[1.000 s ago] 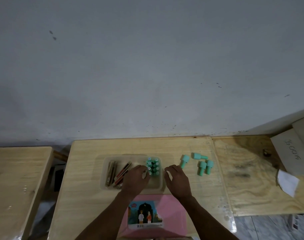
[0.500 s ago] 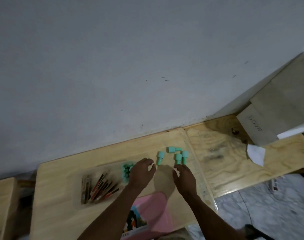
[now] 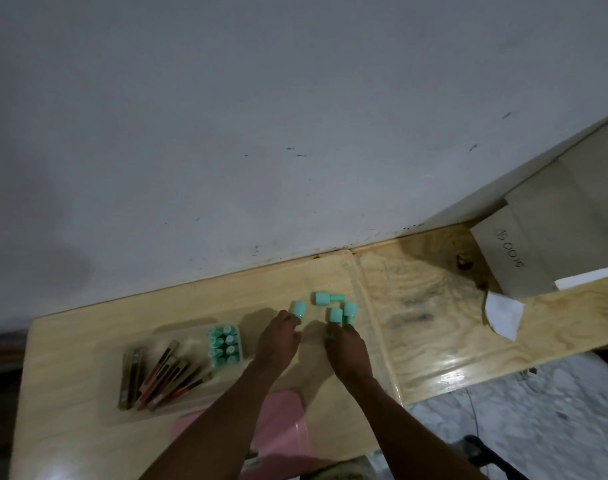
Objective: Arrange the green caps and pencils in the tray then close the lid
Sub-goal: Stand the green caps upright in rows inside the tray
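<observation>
A clear tray (image 3: 188, 337) on the wooden table holds several pencils (image 3: 164, 372) on its left and a block of upright green caps (image 3: 224, 344) on its right. To its right, loose green caps lie on the table. My left hand (image 3: 278, 341) pinches the stem of one green cap (image 3: 299, 308). My right hand (image 3: 347, 348) has its fingertips closed on the stem of a second cap (image 3: 335, 315), with a third cap (image 3: 350, 309) touching beside it. Another cap (image 3: 321, 298) lies on its side just beyond. The pink lid (image 3: 285, 420) sits under my forearms.
A plywood board (image 3: 451, 317) adjoins the table on the right, carrying a cardboard box (image 3: 537, 251) and a white paper scrap (image 3: 503, 315). The grey wall runs along the table's far edge. Tiled floor (image 3: 537, 410) shows at lower right.
Both hands left the tray and reached right to the loose caps, closing on them. The camera view swung to the right.
</observation>
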